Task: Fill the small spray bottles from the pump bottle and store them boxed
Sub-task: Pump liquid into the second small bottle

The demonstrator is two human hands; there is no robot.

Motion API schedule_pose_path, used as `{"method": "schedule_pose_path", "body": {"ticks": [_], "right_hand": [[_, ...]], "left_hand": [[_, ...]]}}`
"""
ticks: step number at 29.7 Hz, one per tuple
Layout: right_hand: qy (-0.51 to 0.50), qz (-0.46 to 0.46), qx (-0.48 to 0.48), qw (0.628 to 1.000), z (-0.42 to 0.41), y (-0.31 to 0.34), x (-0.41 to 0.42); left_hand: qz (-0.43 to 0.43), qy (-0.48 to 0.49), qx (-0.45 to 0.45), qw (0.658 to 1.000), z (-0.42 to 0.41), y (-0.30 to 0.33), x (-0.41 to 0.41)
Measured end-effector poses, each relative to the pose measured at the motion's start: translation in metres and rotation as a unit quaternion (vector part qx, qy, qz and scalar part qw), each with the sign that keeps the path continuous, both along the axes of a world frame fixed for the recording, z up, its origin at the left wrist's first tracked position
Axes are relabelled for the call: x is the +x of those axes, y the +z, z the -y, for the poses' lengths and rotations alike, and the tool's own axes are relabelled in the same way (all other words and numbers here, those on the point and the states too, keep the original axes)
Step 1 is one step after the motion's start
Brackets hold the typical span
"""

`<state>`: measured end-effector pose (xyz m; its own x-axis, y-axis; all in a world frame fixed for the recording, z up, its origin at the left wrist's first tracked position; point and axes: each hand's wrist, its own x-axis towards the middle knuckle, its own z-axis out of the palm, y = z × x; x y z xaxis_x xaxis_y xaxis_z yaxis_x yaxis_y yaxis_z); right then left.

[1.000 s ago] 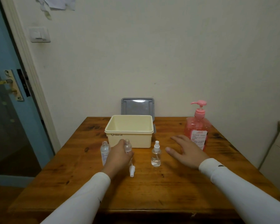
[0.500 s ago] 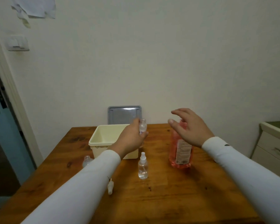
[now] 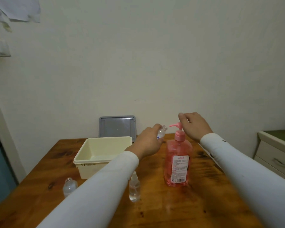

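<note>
My left hand point(image 3: 149, 142) grips a small clear uncapped spray bottle point(image 3: 161, 132), tilted with its open neck just left of the pump spout. The pink pump bottle point(image 3: 178, 159) stands upright on the wooden table point(image 3: 196, 204). My right hand point(image 3: 195, 125) hovers over the pump head with relaxed, slightly bent fingers and holds nothing. A capped small bottle point(image 3: 134, 189) holding clear liquid stands by my left forearm. Another uncapped small bottle point(image 3: 70, 186) stands at the front left. The cream box point(image 3: 104, 154) sits open at the back left.
The grey box lid point(image 3: 118, 127) leans against the wall behind the box. A cabinet with a drawer point(image 3: 276, 155) stands to the right of the table. The wall rises directly behind the table's far edge.
My left hand lifted the uncapped bottle from the table up to the pump spout. My right hand rose from the table to just above the pump head. The view shifted right.
</note>
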<state>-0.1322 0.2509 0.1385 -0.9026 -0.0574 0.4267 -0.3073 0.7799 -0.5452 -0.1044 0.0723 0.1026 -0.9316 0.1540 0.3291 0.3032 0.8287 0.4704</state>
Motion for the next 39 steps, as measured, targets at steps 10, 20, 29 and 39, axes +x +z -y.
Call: {"method": "schedule_pose_path", "body": {"ticks": [10,20,29,39], "right_hand": [[0.03,0.06,0.014,0.998,0.001,0.004,-0.016],[0.044,0.107,0.031,0.993,0.003,0.009,-0.013],[0.073,0.113,0.014,0.991,0.002,-0.008,-0.02],[0.052,0.07,0.067,0.994,0.004,0.008,-0.015]], "left_hand": [[-0.015,-0.025,-0.015,0.999,-0.011,0.008,-0.016],[-0.036,-0.028,-0.015,0.999,-0.012,0.011,-0.021],[-0.018,-0.044,-0.013,0.999,-0.01,0.001,-0.025],[-0.037,-0.051,-0.028,0.998,-0.01,0.014,-0.023]]}}
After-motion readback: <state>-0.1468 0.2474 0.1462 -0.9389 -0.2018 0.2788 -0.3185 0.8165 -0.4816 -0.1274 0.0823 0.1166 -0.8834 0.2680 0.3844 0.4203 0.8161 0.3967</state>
